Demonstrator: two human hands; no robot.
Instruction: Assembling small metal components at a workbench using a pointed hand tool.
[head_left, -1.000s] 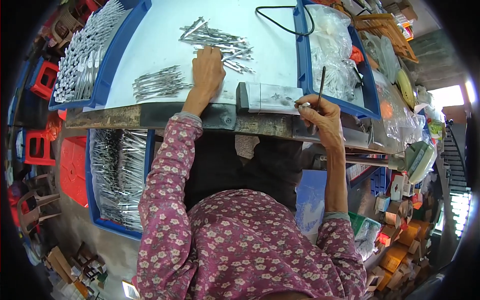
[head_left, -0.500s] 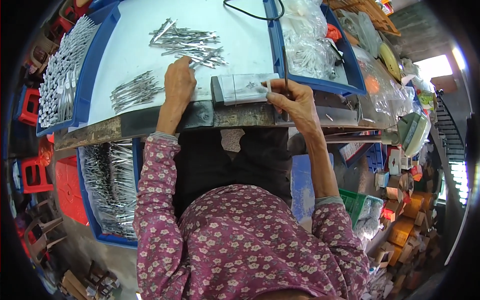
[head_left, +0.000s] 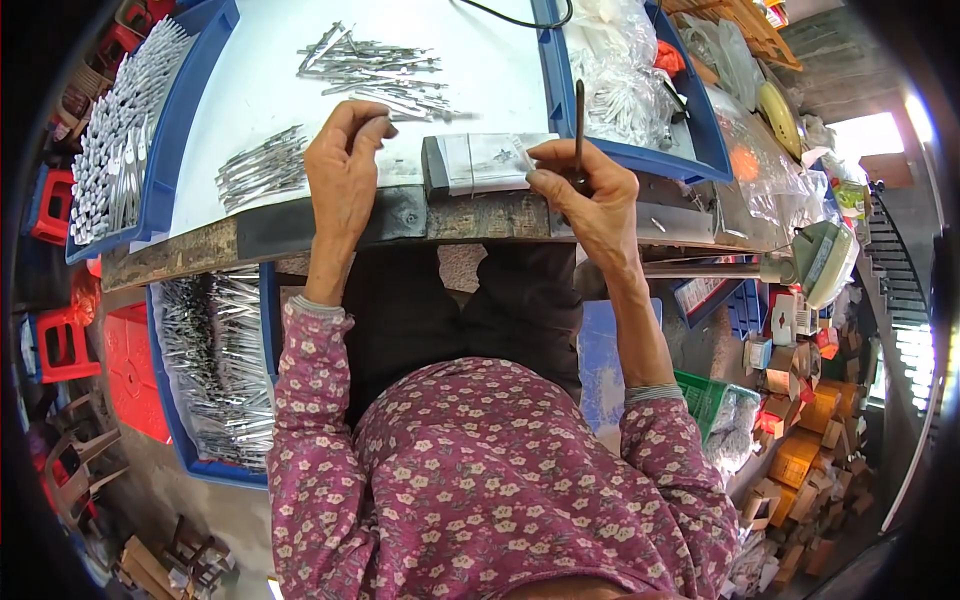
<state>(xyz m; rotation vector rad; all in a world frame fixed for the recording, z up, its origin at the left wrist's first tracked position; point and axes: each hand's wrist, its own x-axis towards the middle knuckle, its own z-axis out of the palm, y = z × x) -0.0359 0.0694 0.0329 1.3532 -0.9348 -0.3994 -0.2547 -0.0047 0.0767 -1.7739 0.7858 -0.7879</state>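
My left hand (head_left: pixel 342 175) is raised over the near part of the white tabletop, its fingers curled and thumb and forefinger slightly apart, with nothing visible between them. Beyond it lies a loose pile of thin metal strips (head_left: pixel 375 75); a second, neater pile of strips (head_left: pixel 262 167) is to its left. My right hand (head_left: pixel 592 195) grips a thin dark rod-like tool (head_left: pixel 579 120) that stands up between its fingers. Its thumb and forefinger close at the right end of a small block topped with white paper (head_left: pixel 483 163); whether they pinch anything is hidden.
A blue tray (head_left: pixel 192 120) of white-ended strips stands at left; a blue bin (head_left: pixel 172 390) of metal strips sits below the table edge. At right a blue tray (head_left: pixel 640 160) holds plastic bags (head_left: pixel 610 60). A lamp head (head_left: pixel 825 262) juts out beside the table's right side.
My left hand has drawn back from the loose pile, and the strip at its fingertips has left them. My right hand's dark tool has shifted upward; the small white piece no longer shows.
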